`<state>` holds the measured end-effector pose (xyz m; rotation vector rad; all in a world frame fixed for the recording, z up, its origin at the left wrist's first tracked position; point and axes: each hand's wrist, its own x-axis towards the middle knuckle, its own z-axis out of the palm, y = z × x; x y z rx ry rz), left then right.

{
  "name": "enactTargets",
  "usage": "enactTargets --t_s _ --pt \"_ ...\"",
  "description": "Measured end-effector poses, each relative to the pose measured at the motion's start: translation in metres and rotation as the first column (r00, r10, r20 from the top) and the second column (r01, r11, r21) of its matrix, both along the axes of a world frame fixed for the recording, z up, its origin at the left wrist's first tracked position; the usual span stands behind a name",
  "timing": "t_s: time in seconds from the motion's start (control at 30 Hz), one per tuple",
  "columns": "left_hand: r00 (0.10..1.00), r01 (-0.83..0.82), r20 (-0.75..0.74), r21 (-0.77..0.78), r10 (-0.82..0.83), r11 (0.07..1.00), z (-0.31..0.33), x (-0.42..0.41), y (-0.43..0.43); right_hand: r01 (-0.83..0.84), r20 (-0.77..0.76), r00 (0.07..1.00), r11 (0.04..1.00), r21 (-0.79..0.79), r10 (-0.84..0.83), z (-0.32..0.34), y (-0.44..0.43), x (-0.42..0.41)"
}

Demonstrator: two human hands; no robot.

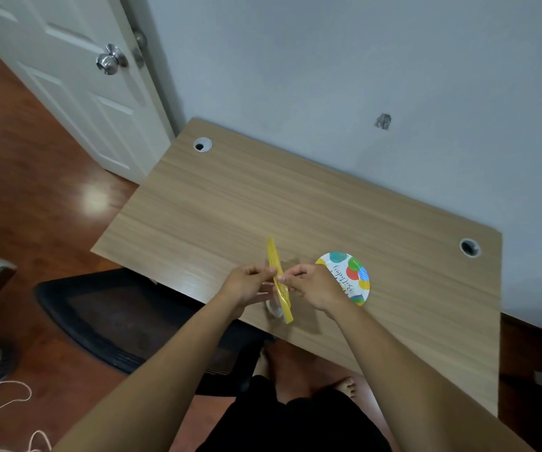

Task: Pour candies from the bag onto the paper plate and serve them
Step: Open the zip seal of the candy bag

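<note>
— How many hands over the light wood-grain desk point(295, 207)?

— Two. Left hand point(246, 285) and right hand point(312, 288), both raised above the desk's near edge, fingertips pinched shut on the top strip of one yellow-edged clear plastic candy bag point(277, 272), one hand on each side of it.

— And the bag itself?

— Seen nearly edge-on, a thin yellow band running away from the near edge towards the middle of the desk. Held up between the two hands, its lower clear part hanging just over the near edge. Candies inside: too blurred to count.

— Plates?

— One. A round white paper plate point(356, 277) printed with coloured balloons and a birthday greeting, flat on the desk, just right of the bag, partly hidden behind the right hand. Nothing visible on its bare part.

— Anything else about the desk?

— Two round cable holes: one point(202, 144) at the far left corner, one point(470, 247) at the far right. One black mesh chair point(116, 321) pushed up to the near left edge. One white panelled door point(77, 76) beyond the far left corner.
</note>
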<state>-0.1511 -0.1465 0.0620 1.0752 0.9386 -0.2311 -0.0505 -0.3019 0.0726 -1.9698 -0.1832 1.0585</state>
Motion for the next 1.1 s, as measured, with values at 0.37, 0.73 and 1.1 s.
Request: enactTargets --t_s 0.37,0.73,1.1 --pt "0.997 -0.069 0.035 0.165 0.064 0.984 -0.012 0.002 -0.012 0.066 0.085 0.995 0.996 -0.066 -0.06 -0.004 0.002 -0.006" --pt "0.985 -0.16 0.08 0.13 0.151 0.978 0.003 0.008 -0.015 0.158 0.225 0.966 0.979 -0.126 -0.127 0.009 0.018 -0.007" --pt "0.979 -0.202 0.06 0.177 0.194 0.963 0.016 0.018 -0.01 0.233 0.199 0.957 0.967 -0.102 -0.21 0.015 0.03 -0.004"
